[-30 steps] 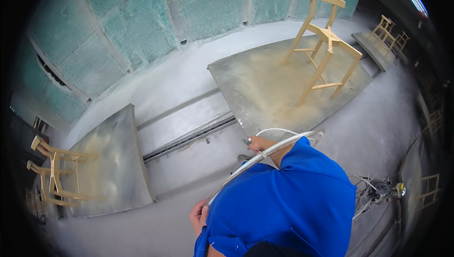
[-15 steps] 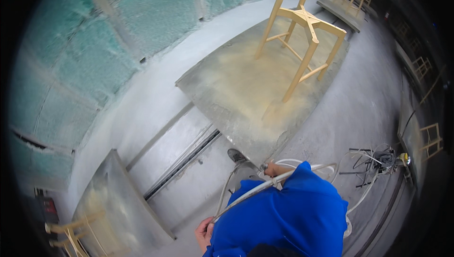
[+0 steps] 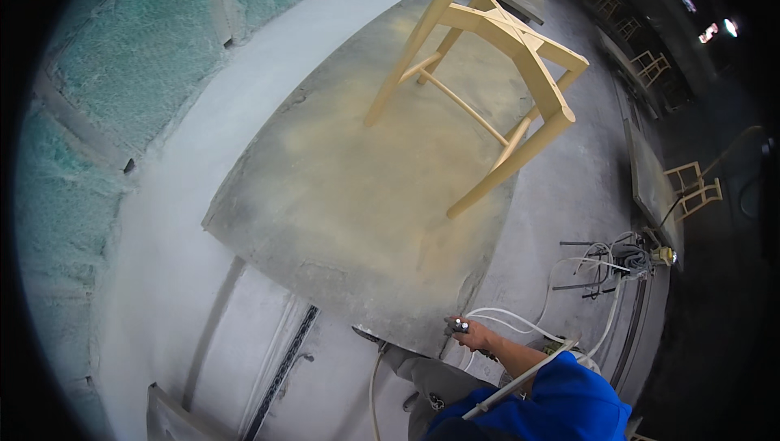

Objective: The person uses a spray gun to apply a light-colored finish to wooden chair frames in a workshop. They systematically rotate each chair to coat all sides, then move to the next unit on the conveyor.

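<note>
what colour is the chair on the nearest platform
The chair is pale yellow-tan, best in head view.

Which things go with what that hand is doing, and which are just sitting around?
Seem part of it:
small tool in the right hand
white hose
nearest wooden chair
grey board under it

Seem just around:
far-right chair
green wall covering
</note>
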The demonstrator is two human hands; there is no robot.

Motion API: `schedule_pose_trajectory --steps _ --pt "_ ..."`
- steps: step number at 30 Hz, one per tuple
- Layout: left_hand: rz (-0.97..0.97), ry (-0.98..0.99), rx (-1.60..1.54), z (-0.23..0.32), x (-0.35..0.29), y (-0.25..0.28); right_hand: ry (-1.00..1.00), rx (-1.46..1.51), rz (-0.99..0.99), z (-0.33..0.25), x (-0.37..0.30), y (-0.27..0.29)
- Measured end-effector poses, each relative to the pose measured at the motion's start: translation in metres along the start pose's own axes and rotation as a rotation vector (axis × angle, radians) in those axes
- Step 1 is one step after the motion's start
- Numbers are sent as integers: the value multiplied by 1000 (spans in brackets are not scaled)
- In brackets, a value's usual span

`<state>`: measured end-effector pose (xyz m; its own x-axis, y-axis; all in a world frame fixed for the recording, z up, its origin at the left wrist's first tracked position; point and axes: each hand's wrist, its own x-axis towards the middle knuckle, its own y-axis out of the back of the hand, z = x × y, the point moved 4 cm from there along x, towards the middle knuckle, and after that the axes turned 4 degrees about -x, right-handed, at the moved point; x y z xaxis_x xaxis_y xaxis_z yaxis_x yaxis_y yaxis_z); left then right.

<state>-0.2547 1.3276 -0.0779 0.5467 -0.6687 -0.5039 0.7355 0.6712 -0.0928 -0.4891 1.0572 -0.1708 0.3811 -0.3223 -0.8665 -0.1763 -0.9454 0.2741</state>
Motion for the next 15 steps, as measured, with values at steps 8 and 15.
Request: schedule_pose_trajectory --steps 8,15 --pt "-74 -279 -2 78 147 -6 -102 -325 39 22 -5 4" --pt "-108 -351 -16 120 229 -20 -95 -335 -60 87 -6 -25"
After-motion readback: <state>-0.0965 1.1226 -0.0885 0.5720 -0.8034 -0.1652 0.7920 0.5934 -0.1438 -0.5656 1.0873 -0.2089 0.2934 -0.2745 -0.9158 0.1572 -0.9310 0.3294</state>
